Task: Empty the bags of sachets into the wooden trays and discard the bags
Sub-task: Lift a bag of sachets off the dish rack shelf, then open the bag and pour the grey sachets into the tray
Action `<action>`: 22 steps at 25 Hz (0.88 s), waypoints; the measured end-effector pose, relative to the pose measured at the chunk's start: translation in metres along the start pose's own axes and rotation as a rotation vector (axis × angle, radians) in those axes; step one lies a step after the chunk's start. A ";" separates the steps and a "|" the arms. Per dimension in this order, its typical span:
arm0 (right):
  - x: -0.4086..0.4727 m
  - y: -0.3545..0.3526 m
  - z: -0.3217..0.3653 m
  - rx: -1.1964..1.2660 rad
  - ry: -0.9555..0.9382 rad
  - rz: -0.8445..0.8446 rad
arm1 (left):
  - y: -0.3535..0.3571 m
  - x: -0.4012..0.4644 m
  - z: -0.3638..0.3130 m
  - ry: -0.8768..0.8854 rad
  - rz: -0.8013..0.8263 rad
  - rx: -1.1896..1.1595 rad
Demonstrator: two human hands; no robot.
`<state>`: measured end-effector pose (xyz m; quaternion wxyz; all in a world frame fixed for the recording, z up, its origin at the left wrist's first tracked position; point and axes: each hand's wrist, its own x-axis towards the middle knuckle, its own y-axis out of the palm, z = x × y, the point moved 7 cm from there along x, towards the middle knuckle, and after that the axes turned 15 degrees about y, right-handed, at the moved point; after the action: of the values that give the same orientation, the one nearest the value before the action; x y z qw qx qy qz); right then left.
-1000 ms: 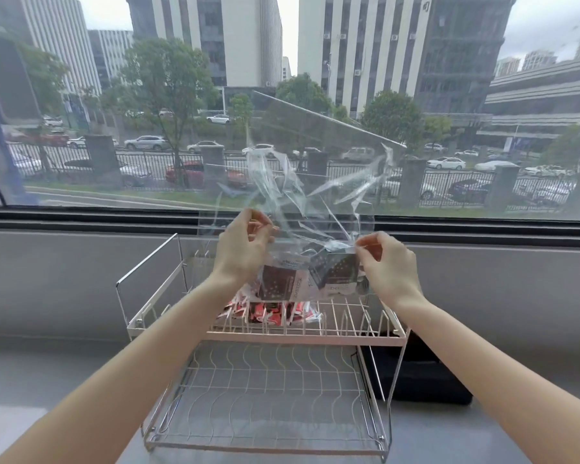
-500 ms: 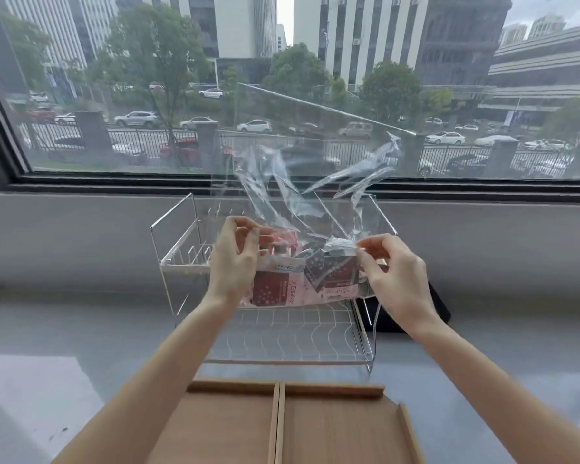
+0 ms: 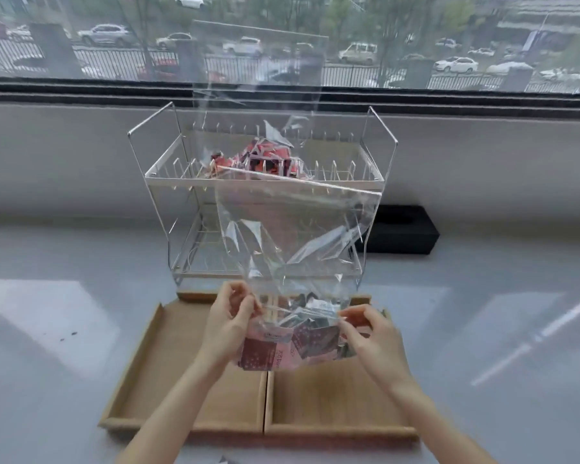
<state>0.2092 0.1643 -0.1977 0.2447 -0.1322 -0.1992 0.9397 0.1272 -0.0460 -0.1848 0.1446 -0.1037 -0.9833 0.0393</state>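
Above the wooden trays [image 3: 195, 390], a clear plastic bag [image 3: 292, 242] held upside-up between both hands, its empty upper part crumpled and rising in front of the wire rack [image 3: 168, 182]; sachets [image 3: 282, 343] bunched in the bag's bottom, maroon, pink and grey wrappers, sitting over the divider between the two tray compartments; whether the bag bottom touches the tray cannot be told; left hand [image 3: 226, 326] pinching the bag's left side, fingers curled on the film, palm against the sachet bundle; right hand [image 3: 370, 333] pinching the bag's right side between thumb and fingertips; both forearms reaching in from the near edge across the trays; trays lie side by side on a grey countertop [image 3: 47, 329], both floors bare where visible; rack stands just behind the trays, two tiers, lower tier bare wire; upper tier holds a second clear bag [image 3: 258, 78] standing tall, with red and dark sachets [image 3: 265, 160] heaped at its base; right of the rack, a black box [image 3: 406, 229] against the wall; behind the rack, a window [image 3: 449, 45] with parked cars and a railing outside
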 end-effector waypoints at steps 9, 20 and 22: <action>-0.006 0.025 -0.037 -0.056 0.011 0.028 | 0.001 -0.024 0.027 -0.225 0.192 0.015; 0.004 0.007 0.035 -0.125 -0.263 0.016 | -0.004 -0.013 0.007 -0.088 0.042 0.024; 0.009 -0.004 0.078 -0.165 -0.441 -0.092 | -0.008 -0.009 -0.002 -0.052 -0.021 -0.054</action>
<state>0.1767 0.1481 -0.1281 0.2264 0.0660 -0.3295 0.9142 0.1347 -0.0553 -0.1845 0.1165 -0.0963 -0.9884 0.0139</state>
